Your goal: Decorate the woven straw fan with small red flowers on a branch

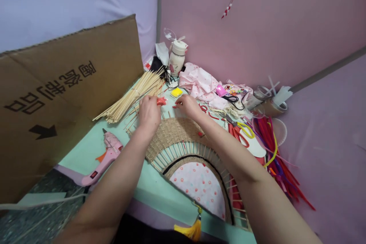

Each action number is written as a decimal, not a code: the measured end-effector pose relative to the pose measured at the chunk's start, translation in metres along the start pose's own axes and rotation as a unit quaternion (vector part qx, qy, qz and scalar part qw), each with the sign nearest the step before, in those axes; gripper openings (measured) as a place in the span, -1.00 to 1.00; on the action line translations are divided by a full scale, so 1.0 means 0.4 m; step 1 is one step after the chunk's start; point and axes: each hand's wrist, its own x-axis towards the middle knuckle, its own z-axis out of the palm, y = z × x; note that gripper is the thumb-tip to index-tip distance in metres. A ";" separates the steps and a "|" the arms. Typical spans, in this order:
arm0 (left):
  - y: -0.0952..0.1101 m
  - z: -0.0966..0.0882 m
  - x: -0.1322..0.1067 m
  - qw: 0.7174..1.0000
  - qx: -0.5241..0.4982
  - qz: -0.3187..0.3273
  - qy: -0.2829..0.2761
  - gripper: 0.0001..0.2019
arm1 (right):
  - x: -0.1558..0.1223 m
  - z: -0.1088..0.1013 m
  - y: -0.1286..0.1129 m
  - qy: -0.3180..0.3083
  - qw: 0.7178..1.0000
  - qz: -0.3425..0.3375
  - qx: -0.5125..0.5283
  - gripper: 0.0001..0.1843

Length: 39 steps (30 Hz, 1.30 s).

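Observation:
My left hand [149, 111] is closed on a coral-red lump [161, 101] that looks like modelling clay, partly in clear wrap. To its right, my right hand [186, 105] pinches a small red bit [175, 106], apart from the lump. Just beyond both hands lies a yellow clay packet [176, 92]. Below them rests a semicircular fan [175, 129] of woven straw over thin sticks, with a flower-print cloth centre [197, 183]. My right forearm hides part of the fan. A yellow tassel [190, 230] hangs at its lower edge.
At left are a pink glue gun [107, 160], a bundle of bamboo sticks [133, 97] and a tall cardboard sheet [71, 80]. Behind stand a white bottle [177, 58] and pink cloth [198, 82]. On the right lie scissors [238, 133] and red pipe cleaners [265, 133].

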 end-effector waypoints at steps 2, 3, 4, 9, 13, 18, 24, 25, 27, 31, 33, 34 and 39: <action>-0.002 0.012 0.004 1.000 0.006 -0.006 -0.014 -0.72 | 0.010 0.015 -0.008 -0.033 0.999 -0.007 -0.029 -0.85; -0.005 0.018 0.005 1.000 0.008 -0.009 -0.020 -0.71 | 0.013 0.021 -0.011 -0.040 0.999 -0.006 -0.033 -0.86; -0.008 0.025 0.007 1.000 0.009 -0.012 -0.025 -0.71 | 0.016 0.025 -0.014 -0.040 0.999 -0.006 -0.034 -0.86; -0.026 0.038 0.012 0.999 -0.016 -0.009 -0.045 -0.66 | 0.012 0.022 -0.016 -0.023 0.999 -0.001 -0.034 -0.85; 0.009 0.010 -0.011 0.984 -0.174 -0.014 0.030 -0.59 | -0.047 -0.030 -0.024 0.068 0.993 -0.048 0.082 -0.91; 0.114 0.013 -0.075 0.759 -0.612 -0.164 -0.149 -0.58 | -0.181 -0.099 -0.057 0.162 0.977 -0.128 0.056 -0.90; 0.171 0.048 -0.137 0.627 -0.730 -0.226 -0.155 -0.71 | -0.306 -0.123 -0.059 0.121 0.977 -0.056 0.165 -0.75; 0.172 0.047 -0.143 0.621 -0.731 -0.229 -0.166 -0.73 | -0.320 -0.125 -0.054 0.110 0.968 -0.022 0.224 -0.74; 0.170 0.041 -0.152 0.608 -0.732 -0.234 -0.197 -0.75 | -0.345 -0.129 -0.043 0.103 0.940 0.048 0.322 -0.72; 0.172 0.030 -0.172 0.582 -0.740 -0.227 -0.249 -0.79 | -0.376 -0.128 -0.040 0.132 0.928 0.073 0.341 -0.78; 0.176 0.030 -0.184 0.578 -0.742 -0.219 -0.259 -0.84 | -0.387 -0.124 -0.048 0.153 0.939 0.051 0.304 -0.82; 0.178 0.031 -0.190 0.576 -0.743 -0.217 -0.261 -0.85 | -0.391 -0.122 -0.053 0.162 0.942 0.044 0.289 -0.83; 0.181 0.038 -0.212 0.560 -0.741 -0.226 -0.294 -0.65 | -0.412 -0.125 -0.082 0.189 0.949 0.027 0.252 -0.83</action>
